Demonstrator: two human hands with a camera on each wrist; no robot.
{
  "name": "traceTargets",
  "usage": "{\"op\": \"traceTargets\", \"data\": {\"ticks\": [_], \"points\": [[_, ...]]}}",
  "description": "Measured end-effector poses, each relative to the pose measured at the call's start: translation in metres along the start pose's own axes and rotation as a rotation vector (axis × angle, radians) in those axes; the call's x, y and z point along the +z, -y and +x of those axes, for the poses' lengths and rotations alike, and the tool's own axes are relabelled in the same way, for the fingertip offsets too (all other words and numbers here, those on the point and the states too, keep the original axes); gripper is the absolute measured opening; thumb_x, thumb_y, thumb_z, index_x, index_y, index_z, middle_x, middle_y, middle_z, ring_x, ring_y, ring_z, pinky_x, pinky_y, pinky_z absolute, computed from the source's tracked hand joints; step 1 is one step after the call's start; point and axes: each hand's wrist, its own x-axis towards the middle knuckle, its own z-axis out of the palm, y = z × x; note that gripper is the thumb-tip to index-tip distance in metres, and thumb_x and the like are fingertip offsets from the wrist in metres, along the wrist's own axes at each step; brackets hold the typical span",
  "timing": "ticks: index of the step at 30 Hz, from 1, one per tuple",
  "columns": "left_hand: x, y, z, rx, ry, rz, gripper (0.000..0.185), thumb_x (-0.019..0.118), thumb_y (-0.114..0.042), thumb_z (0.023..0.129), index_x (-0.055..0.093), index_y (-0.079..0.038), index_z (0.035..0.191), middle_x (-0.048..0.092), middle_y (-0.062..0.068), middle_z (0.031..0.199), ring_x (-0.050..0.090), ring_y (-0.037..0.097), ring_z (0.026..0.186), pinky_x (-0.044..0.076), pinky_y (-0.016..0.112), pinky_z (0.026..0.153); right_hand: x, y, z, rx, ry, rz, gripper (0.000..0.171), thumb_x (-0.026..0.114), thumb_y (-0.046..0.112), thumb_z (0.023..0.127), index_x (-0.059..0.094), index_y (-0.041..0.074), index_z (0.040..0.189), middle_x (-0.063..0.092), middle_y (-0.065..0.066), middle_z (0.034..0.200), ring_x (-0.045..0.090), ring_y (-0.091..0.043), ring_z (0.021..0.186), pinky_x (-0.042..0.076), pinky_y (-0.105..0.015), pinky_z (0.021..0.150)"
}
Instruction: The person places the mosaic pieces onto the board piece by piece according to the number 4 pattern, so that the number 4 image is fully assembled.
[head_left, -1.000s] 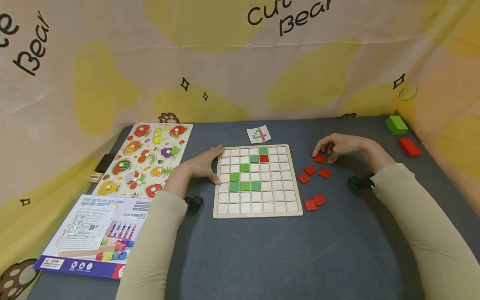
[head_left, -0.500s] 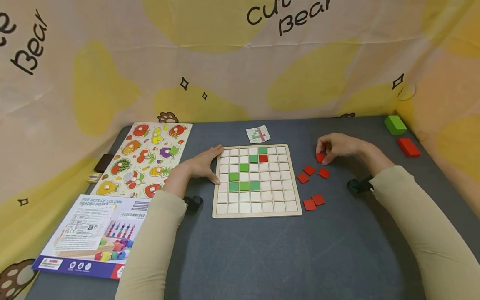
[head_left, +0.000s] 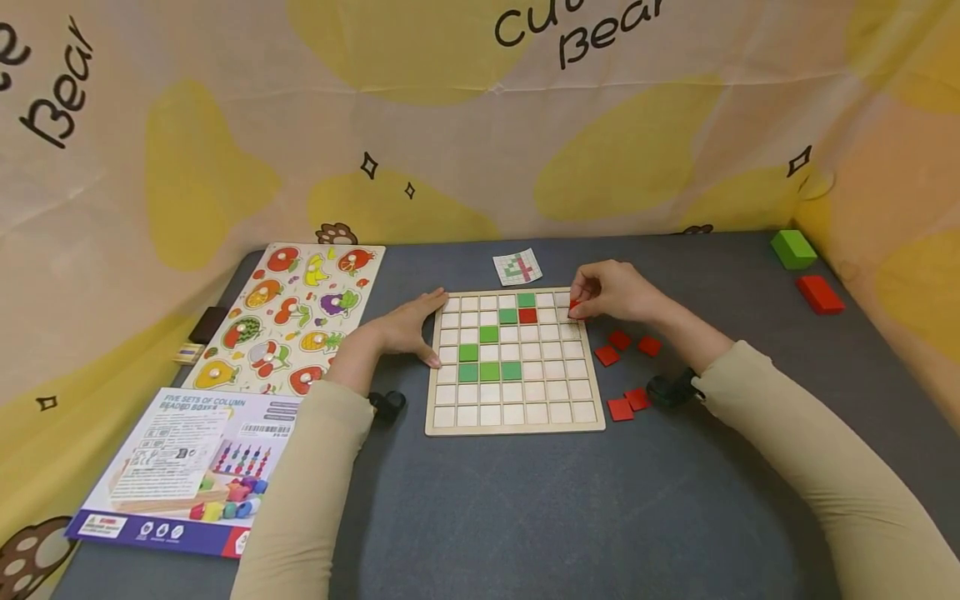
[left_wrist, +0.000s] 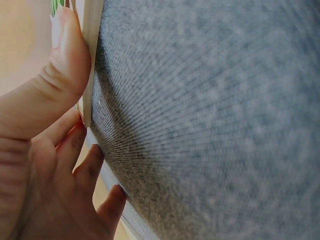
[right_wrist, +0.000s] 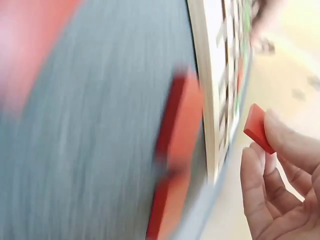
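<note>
A wooden grid board [head_left: 515, 423] lies at mid-table, with several green tiles [head_left: 489, 335] and one red tile [head_left: 528, 316] in its squares. My left hand [head_left: 401, 331] rests along the board's left edge, thumb and fingers spread; the left wrist view has the thumb [left_wrist: 70, 65] against the wooden edge. Between thumb and fingertips my right hand [head_left: 615, 292] pinches a red square tile [right_wrist: 256, 128], tilted, over the board's upper right part in the head view. Other red tiles [head_left: 621, 409] lie on the table to the right of the board.
Beyond the board sits a small pattern card [head_left: 517, 267]. A fruit puzzle board [head_left: 300, 304] and a boxed bead toy [head_left: 187, 467] occupy the left side. At the far right are a green block [head_left: 792, 250] and a red block [head_left: 821, 295]. A patterned cloth [head_left: 450, 125] hangs behind.
My right hand has picked up a red tile from the table and carried it left to the board. The left hand stays at the board's edge.
</note>
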Motion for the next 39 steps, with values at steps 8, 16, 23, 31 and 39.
{"op": "traceTargets", "data": {"ticks": [8, 16, 23, 31, 39], "points": [[0.001, 0.0, 0.003, 0.013, -0.003, 0.007, 0.114, 0.086, -0.019, 0.074, 0.011, -0.007, 0.16, 0.002, 0.011, 0.169, 0.0, 0.037, 0.157, 0.009, 0.055, 0.127, 0.035, 0.033, 0.012, -0.084, 0.015, -0.016, 0.009, 0.074, 0.007, 0.086, 0.075, 0.008, 0.095, 0.075, -0.008, 0.09, 0.068, -0.018, 0.08, 0.053, -0.026, 0.07], [0.0, -0.002, 0.003, 0.006, 0.002, -0.006, 0.114, 0.086, -0.019, 0.075, 0.011, -0.008, 0.16, 0.002, 0.01, 0.17, -0.001, 0.035, 0.157, 0.007, 0.054, 0.127, 0.044, 0.041, 0.018, -0.101, 0.055, -0.034, 0.008, 0.074, 0.003, 0.085, 0.078, 0.009, 0.09, 0.077, -0.007, 0.088, 0.069, -0.016, 0.078, 0.054, -0.026, 0.069], [-0.002, -0.003, -0.001, 0.026, 0.008, -0.023, 0.116, 0.088, -0.024, 0.073, 0.012, -0.008, 0.16, 0.002, 0.01, 0.17, -0.001, 0.037, 0.157, 0.007, 0.056, 0.127, 0.042, 0.041, 0.019, -0.104, 0.073, -0.075, 0.013, 0.074, 0.003, 0.084, 0.08, 0.009, 0.094, 0.079, -0.007, 0.091, 0.07, -0.019, 0.084, 0.055, -0.029, 0.072], [0.0, 0.0, 0.001, -0.004, 0.002, -0.007, 0.113, 0.086, -0.02, 0.075, 0.011, -0.008, 0.16, 0.002, 0.009, 0.17, -0.001, 0.036, 0.157, 0.007, 0.056, 0.127, 0.033, 0.035, 0.012, -0.179, 0.13, -0.136, 0.024, 0.073, 0.004, 0.084, 0.079, 0.011, 0.107, 0.077, -0.007, 0.095, 0.069, -0.019, 0.085, 0.055, -0.031, 0.074], [0.0, -0.001, -0.001, -0.011, 0.0, -0.006, 0.114, 0.086, -0.019, 0.075, 0.011, -0.009, 0.16, 0.002, 0.009, 0.17, -0.001, 0.035, 0.157, 0.007, 0.056, 0.127, -0.012, -0.002, 0.002, -0.096, 0.27, -0.092, 0.024, 0.074, 0.011, 0.087, 0.074, 0.01, 0.111, 0.072, -0.008, 0.099, 0.064, -0.018, 0.089, 0.052, -0.029, 0.079]]}}
